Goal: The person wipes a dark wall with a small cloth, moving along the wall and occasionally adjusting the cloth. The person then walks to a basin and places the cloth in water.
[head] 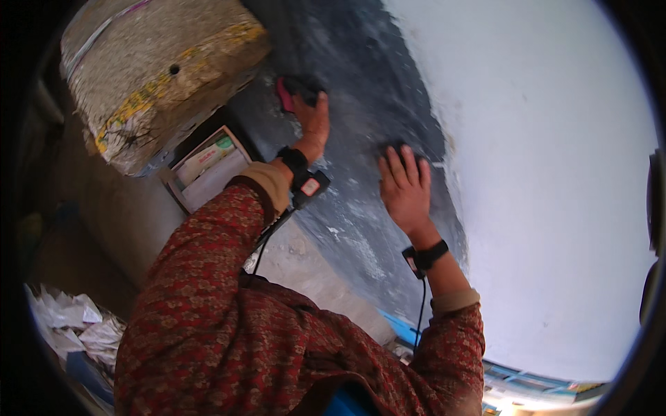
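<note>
My left hand point(314, 122) reaches up and grips a black and pink pad or cloth point(306, 87), pressed against the dark grey painted band point(354, 119) of a wall. My right hand point(407, 187) lies with its palm side on the same band, close to the edge of the white part point(541, 156); its fingers are slightly spread. A dark patch shows around these fingertips, and whether it is a shadow or a thing cannot be told. Pale smears mark the dark surface between and below the hands. Both wrists carry black straps with small cabled devices.
A bulky woven sack or wrapped bale point(166, 67) with a yellow band stands at upper left. Below it is an open drawer or box point(208, 174) with papers or packets inside. Crumpled pale plastic point(78, 322) lies at lower left. A blue strip point(400, 326) runs near the wall's foot.
</note>
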The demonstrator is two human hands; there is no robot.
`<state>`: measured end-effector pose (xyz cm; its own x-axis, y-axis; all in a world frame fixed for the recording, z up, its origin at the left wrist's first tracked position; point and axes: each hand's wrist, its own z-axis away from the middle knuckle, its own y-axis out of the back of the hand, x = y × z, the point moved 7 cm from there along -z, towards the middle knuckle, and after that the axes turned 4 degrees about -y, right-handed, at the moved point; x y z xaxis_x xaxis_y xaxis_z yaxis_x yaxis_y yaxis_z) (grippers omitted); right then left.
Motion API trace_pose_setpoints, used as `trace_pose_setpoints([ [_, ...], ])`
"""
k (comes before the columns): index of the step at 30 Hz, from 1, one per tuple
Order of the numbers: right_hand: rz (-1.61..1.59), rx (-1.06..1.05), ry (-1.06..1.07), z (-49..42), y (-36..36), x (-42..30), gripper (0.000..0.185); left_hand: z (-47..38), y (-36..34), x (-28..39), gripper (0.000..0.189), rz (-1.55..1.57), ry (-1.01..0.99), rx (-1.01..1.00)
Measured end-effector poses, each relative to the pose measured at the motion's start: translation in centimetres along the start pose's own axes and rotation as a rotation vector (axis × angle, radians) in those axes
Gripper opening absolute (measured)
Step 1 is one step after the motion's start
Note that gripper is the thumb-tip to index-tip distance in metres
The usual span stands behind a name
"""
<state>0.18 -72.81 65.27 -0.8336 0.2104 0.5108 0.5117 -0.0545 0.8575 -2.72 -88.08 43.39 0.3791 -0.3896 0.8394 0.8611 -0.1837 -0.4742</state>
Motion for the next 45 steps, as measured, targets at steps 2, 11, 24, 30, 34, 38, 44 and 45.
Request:
trace_pose_setpoints([
  [2,0.055,0.082,0.035,0.7,-0.2,-0.2,0.042,-0.1,0.4,-0.4,0.089,0.035,0.051,0.0],
  [11,0.152,0.081,0.007,0.7,-1.1,-0.2,0.032,-2.2,3.1,-3.8,0.09,0.094,0.19,0.041],
  [24,0.194,0.042,0.017,1.0,-2.2,-0.1,0.031,-5.8,7.6,-13.9,0.088,0.196,0.459,0.056],
  [30,0.256,0.054,0.047,1.3,-2.6,0.0,0.029,-6.4,9.9,-18.1,0.095,0.192,0.647,0.089],
  [34,0.297,0.082,0.062,1.5,-2.7,0.0,0.031,-7.0,11.3,-19.6,0.101,0.201,0.729,0.118],
  [38,0.31,0.089,0.068,1.6,-2.8,0.1,0.032,-8.0,12.6,-20.9,0.101,0.204,0.717,0.041],
  [44,0.329,0.058,0.077,1.8,-3.0,0.2,0.034,-8.6,15.1,-25.1,0.097,0.189,0.73,0.066],
  [45,0.334,0.058,0.081,1.8,-3.0,0.2,0.034,-8.7,15.4,-25.9,0.096,0.192,0.73,0.071],
])
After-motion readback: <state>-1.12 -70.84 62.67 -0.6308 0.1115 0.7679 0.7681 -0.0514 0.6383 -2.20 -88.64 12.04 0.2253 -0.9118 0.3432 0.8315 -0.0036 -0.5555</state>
